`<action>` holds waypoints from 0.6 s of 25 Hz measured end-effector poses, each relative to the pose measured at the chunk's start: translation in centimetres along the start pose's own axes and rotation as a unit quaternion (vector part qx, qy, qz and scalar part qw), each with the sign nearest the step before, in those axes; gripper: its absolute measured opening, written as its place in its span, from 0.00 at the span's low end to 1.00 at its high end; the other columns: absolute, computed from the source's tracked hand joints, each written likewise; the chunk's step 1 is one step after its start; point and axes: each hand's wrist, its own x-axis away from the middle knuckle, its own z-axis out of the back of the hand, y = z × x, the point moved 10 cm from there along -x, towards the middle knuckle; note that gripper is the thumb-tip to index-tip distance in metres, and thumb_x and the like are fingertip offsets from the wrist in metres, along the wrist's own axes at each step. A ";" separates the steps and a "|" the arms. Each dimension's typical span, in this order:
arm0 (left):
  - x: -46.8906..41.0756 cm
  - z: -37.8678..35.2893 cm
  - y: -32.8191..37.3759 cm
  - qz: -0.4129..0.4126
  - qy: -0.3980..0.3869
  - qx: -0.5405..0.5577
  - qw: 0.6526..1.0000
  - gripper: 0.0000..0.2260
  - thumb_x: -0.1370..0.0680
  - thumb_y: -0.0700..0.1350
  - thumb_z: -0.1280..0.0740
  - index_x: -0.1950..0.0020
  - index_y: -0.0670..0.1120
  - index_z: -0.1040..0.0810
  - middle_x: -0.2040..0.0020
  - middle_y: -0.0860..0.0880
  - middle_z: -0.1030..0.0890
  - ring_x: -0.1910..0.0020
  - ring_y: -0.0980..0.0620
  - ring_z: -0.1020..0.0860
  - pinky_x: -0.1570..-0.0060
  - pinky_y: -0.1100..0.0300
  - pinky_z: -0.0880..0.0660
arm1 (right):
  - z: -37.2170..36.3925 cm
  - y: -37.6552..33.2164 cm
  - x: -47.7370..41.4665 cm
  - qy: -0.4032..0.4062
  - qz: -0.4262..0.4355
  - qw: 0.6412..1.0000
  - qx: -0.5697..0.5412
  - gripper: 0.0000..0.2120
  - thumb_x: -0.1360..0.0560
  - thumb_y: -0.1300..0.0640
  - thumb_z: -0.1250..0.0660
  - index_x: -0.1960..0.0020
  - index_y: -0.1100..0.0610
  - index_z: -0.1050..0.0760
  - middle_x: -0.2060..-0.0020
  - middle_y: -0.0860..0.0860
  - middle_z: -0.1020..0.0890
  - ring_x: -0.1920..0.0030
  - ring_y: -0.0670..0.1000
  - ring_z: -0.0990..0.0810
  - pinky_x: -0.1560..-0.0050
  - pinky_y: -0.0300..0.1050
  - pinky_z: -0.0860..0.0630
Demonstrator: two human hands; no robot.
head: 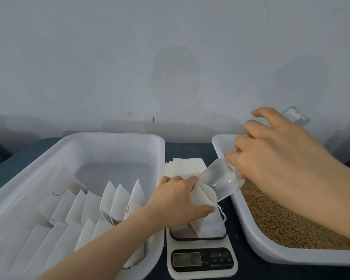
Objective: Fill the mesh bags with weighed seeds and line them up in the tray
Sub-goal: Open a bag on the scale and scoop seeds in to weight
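Pale wall, dark table (192, 150) — left hand (176, 201) gripping mesh bag (203, 196), scoop (220, 179) above.

The left hand (176, 201), forearm stretched in from below, pinches a bag (202, 196), while the right hand (281, 158), knuckles up, grips a tilted scoop (220, 178).

Packing workspace: scale (202, 259), seed tray (291, 257)
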 end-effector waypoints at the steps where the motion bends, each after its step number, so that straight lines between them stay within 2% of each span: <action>1: 0.0 -0.1 0.0 0.001 -0.003 -0.003 1.000 0.23 0.30 0.67 0.35 0.44 0.53 0.30 0.47 0.52 0.24 0.48 0.50 0.30 0.48 0.59 0.41 | 0.2 0.0 0.2 0.011 -0.005 1.000 0.012 0.13 0.48 0.66 0.24 0.75 0.52 0.25 0.79 0.47 0.29 0.71 0.53 0.29 0.50 0.53 0.27; 4: -0.1 -0.1 -0.1 0.000 0.002 0.005 1.000 0.24 0.30 0.67 0.36 0.42 0.53 0.29 0.48 0.54 0.23 0.47 0.51 0.29 0.47 0.60 0.41 | 0.6 2.3 1.2 0.043 -0.037 0.998 -0.023 0.10 0.45 0.57 0.21 0.69 0.50 0.21 0.75 0.48 0.23 0.68 0.54 0.24 0.48 0.52 0.36; 6: -0.1 -0.1 -0.2 -0.003 0.006 0.014 1.000 0.23 0.29 0.67 0.36 0.42 0.55 0.28 0.49 0.56 0.22 0.48 0.54 0.28 0.43 0.60 0.39 | -1.0 6.4 2.5 0.029 -0.122 0.986 -0.113 0.08 0.37 0.44 0.26 0.60 0.43 0.22 0.68 0.45 0.18 0.64 0.54 0.21 0.48 0.51 0.34; 7: -0.1 -0.2 -0.2 -0.004 0.004 0.015 1.000 0.23 0.29 0.67 0.36 0.42 0.55 0.28 0.48 0.56 0.22 0.48 0.54 0.28 0.41 0.59 0.39 | -2.3 8.9 3.5 0.022 -0.197 0.963 -0.182 0.12 0.35 0.38 0.31 0.56 0.42 0.25 0.65 0.44 0.18 0.63 0.54 0.20 0.48 0.52 0.29; 9: -0.2 -0.3 -0.2 -0.004 -0.003 0.015 1.000 0.23 0.30 0.68 0.36 0.41 0.56 0.29 0.47 0.57 0.23 0.48 0.55 0.28 0.39 0.58 0.38 | -6.0 12.4 5.9 0.020 -0.343 0.895 -0.285 0.17 0.34 0.31 0.39 0.54 0.42 0.32 0.64 0.43 0.21 0.65 0.53 0.21 0.57 0.55 0.22; 10: -0.2 -0.4 -0.2 -0.005 -0.004 0.015 1.000 0.23 0.30 0.68 0.37 0.41 0.57 0.29 0.47 0.57 0.23 0.47 0.55 0.28 0.39 0.58 0.38 | -8.2 12.8 6.6 0.012 -0.382 0.881 -0.277 0.16 0.33 0.32 0.39 0.56 0.43 0.33 0.66 0.43 0.23 0.68 0.52 0.22 0.62 0.52 0.22; 12: -0.2 -0.5 -0.3 -0.005 -0.004 0.014 1.000 0.23 0.30 0.68 0.37 0.41 0.57 0.29 0.47 0.57 0.23 0.47 0.55 0.28 0.38 0.57 0.38 | -13.1 11.6 7.3 -0.044 -0.410 0.879 -0.238 0.13 0.28 0.39 0.36 0.58 0.48 0.32 0.69 0.46 0.26 0.71 0.50 0.25 0.70 0.44 0.26; 15: -0.2 -0.5 -0.4 -0.004 -0.005 0.013 1.000 0.23 0.30 0.68 0.37 0.41 0.57 0.30 0.46 0.57 0.23 0.46 0.55 0.28 0.38 0.58 0.38 | -20.5 8.9 9.4 -0.159 -0.441 0.842 -0.267 0.15 0.25 0.45 0.35 0.56 0.56 0.33 0.64 0.49 0.27 0.66 0.54 0.24 0.67 0.47 0.27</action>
